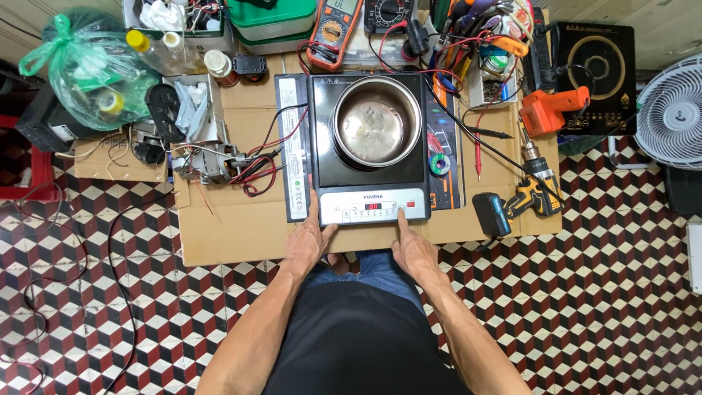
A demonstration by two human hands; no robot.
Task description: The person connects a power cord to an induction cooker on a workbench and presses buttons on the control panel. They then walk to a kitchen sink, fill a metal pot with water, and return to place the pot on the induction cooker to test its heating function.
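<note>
far out to the left of your left hand sits a knotted green plastic bag (pixel 88 69), and nearer in a tangle of red and black wires (pixel 256 164) lies on the flat brown cardboard sheet (pixel 219 241). your left hand (pixel 308 241) is open, fingers loosely spread, resting against the front left corner of the black induction cooker with a white control panel (pixel 369 175); it grips nothing. just beyond its fingertips a long black power-supply board (pixel 292 146) runs along the cooker's left side. above both hands, a round shiny steel pot (pixel 377 121) stands on the cooker's glass top. your right hand (pixel 413 249) has its forefinger stretched out and pressed on the right part of the panel, the other fingers curled under; it holds nothing. the cardboard's front edge lies right under your wrists, with patterned tiled floor (pixel 110 307) on both sides of your arms. right of your right hand lie a black battery pack (pixel 490 213), a yellow and black cordless drill (pixel 537 190) and an orange power tool (pixel 552 110). a white fan (pixel 673 110) stands well apart at the far right.
</note>
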